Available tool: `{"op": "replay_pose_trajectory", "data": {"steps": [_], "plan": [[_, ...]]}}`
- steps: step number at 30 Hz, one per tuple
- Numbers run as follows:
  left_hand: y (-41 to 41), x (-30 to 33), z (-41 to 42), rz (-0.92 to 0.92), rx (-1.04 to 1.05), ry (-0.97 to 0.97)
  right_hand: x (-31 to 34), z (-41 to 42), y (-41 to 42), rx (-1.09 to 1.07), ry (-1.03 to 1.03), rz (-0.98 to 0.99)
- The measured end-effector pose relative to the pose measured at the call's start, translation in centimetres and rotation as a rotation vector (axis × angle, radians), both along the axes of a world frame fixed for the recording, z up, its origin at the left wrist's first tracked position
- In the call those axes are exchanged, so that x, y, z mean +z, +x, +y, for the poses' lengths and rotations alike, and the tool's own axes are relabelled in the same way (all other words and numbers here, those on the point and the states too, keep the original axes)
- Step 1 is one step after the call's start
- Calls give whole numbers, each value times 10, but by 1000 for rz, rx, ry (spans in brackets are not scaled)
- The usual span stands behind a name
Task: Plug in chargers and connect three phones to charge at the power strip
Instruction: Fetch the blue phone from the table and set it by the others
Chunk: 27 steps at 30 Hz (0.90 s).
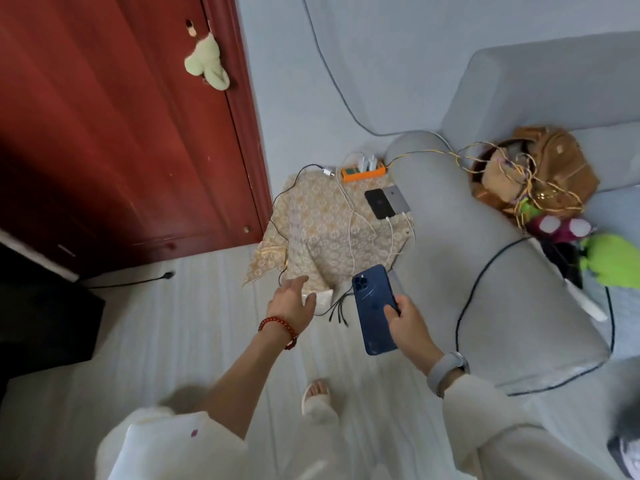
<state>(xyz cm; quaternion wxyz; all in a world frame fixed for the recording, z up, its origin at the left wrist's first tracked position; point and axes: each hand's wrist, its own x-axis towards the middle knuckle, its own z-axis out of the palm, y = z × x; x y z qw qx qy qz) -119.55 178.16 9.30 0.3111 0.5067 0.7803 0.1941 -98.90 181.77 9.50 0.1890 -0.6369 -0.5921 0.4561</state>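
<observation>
My right hand [403,318] grips a blue phone [374,310], back side up, above the floor. My left hand [292,299] is open, fingers spread, just left of the hanging black multi-tip cable ends [337,311]. An orange power strip [363,173] sits at the far edge of a small table under a patterned cloth [311,230]; white chargers [367,163] are plugged into it. A black phone [379,203] and a grey phone [398,199] lie side by side on the cloth, each with a white cable [391,237] at its near end.
A grey sofa [485,237] stands right of the table, with a brown bag [540,168], tangled yellow cord and green plush toys on it. A red-brown door [121,116] is at left, a dark cabinet [45,313] at lower left. Black cables trail over the floor and sofa arm.
</observation>
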Motion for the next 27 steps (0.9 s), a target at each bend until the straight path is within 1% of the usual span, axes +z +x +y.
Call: {"op": "replay_pose_trajectory", "data": {"steps": [6,11,15,20,23,27], "plan": [[-33,-4,124,-17,-2,-51,0,130,-34,-9,-43,-3],[-44,-34,210,-49,48,-123,-26,237,-53,37,-126,-39],[-44,-81,281,-71,141,-202,-67,329,-71,123,-186,-67],[-31,-145,356,-106,249,-372,-132,418,-82,207,-297,-108],[-30,-180,384,-87,279,-422,-169,454,-94,254,-325,-139],[-35,-221,404,-45,268,-475,-213,478,-116,335,-405,-99]]}}
